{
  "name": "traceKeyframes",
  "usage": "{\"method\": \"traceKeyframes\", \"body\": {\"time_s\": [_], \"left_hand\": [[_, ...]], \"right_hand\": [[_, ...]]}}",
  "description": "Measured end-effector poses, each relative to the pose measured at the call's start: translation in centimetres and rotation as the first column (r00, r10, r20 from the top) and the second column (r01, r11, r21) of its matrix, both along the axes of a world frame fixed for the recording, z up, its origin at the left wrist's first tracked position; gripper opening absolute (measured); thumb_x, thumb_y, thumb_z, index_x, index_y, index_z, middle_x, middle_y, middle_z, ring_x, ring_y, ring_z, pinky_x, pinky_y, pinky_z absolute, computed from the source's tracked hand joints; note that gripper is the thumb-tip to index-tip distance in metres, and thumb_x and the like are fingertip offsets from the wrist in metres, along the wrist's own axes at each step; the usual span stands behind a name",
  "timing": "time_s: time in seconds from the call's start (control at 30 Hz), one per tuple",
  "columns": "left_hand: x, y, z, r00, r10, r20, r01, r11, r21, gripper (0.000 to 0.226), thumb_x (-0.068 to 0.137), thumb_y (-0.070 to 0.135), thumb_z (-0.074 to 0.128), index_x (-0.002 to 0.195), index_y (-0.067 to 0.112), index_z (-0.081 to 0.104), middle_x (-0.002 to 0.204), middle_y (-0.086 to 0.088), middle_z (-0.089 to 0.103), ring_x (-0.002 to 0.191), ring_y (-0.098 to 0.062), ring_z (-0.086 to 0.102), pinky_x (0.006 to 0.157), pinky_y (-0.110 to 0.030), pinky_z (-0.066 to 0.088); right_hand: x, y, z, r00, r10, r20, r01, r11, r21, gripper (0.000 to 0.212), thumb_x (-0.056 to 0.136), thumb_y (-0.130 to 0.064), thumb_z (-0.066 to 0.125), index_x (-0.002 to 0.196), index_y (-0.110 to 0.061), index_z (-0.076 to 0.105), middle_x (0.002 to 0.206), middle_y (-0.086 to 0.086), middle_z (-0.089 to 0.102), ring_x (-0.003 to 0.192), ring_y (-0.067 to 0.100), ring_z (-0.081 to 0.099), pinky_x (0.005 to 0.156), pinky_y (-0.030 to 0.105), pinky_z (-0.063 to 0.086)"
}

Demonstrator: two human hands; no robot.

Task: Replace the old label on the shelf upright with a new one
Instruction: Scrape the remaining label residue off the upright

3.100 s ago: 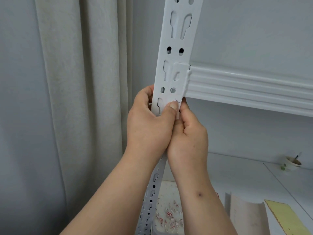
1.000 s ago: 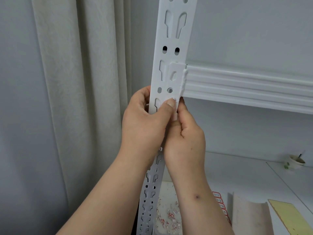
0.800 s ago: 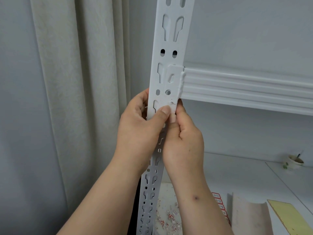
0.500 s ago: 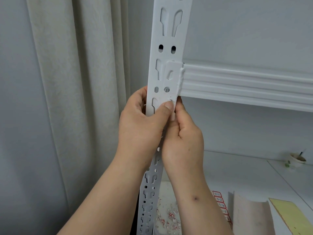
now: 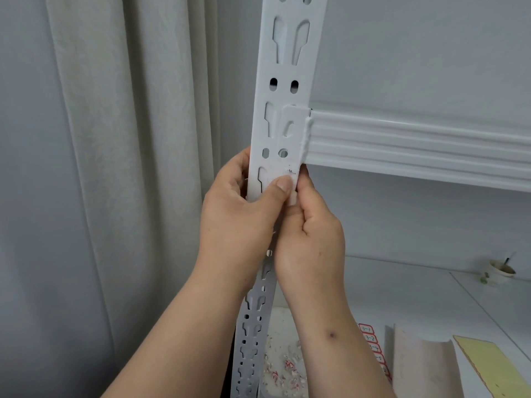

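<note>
A white perforated shelf upright (image 5: 290, 64) runs up the middle of the head view. My left hand (image 5: 238, 216) grips it from the left, thumb pressed flat on its front face. My right hand (image 5: 311, 239) holds the upright's right edge just below the beam, thumb against the face beside my left thumb. Small dark scraps of old label (image 5: 290, 170) remain on the face just above both thumbs. A sheet of new red-bordered labels (image 5: 373, 347) lies on the lower shelf, partly hidden behind my right forearm.
A white shelf beam (image 5: 416, 147) joins the upright and runs right. A beige curtain (image 5: 120, 168) hangs at the left. On the lower shelf lie torn label scraps (image 5: 283, 366), a beige folded sheet (image 5: 419, 366), a yellow board (image 5: 494, 366) and a small paper cup (image 5: 501, 272).
Both hands have stayed at the same spot on the upright, thumbs making small movements over the label residue. The camera has shifted slightly.
</note>
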State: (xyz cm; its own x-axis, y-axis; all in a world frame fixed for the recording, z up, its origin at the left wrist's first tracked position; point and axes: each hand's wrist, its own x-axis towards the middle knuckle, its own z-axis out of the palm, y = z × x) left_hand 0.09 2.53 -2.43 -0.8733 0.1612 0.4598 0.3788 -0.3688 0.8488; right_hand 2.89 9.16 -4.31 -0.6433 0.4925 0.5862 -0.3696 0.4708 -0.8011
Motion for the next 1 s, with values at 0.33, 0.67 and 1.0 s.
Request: {"method": "traceKeyframes", "body": {"time_s": [0.33,0.67,1.0], "left_hand": [[0.02,0.27,0.10,0.999,0.050,-0.013,-0.051,0.998,-0.026,0.030,0.088,0.008,0.069,0.115,0.023,0.067,0.102,0.006,0.077,0.093,-0.012,0.074,0.087,-0.038,0.060],[0.00,0.77,0.23,0.991,0.129,-0.040,-0.131,0.990,-0.057,0.035,0.084,0.019,0.071,0.118,0.024,0.065,0.102,0.008,0.076,0.090,-0.008,0.074,0.084,-0.038,0.060],[0.07,0.33,-0.34,0.999,0.018,-0.031,-0.019,1.000,-0.018,0.038,0.091,0.008,0.066,0.126,0.021,0.063,0.113,0.003,0.075,0.104,-0.016,0.072,0.093,-0.041,0.056]], "right_hand": [[0.05,-0.01,-0.07,1.000,0.015,-0.009,-0.015,1.000,-0.018,0.041,0.097,-0.036,0.036,0.136,-0.045,0.044,0.122,-0.013,0.065,0.113,0.004,0.060,0.098,0.032,0.049],[0.50,-0.08,0.42,0.999,0.032,0.000,-0.032,0.997,-0.065,0.039,0.101,-0.024,0.042,0.133,-0.045,0.049,0.117,-0.018,0.066,0.108,-0.005,0.060,0.097,0.021,0.048],[0.29,-0.03,0.11,1.000,0.029,0.007,-0.029,0.999,-0.031,0.041,0.102,-0.026,0.038,0.136,-0.047,0.044,0.124,-0.016,0.063,0.114,0.000,0.058,0.100,0.028,0.047]]}}
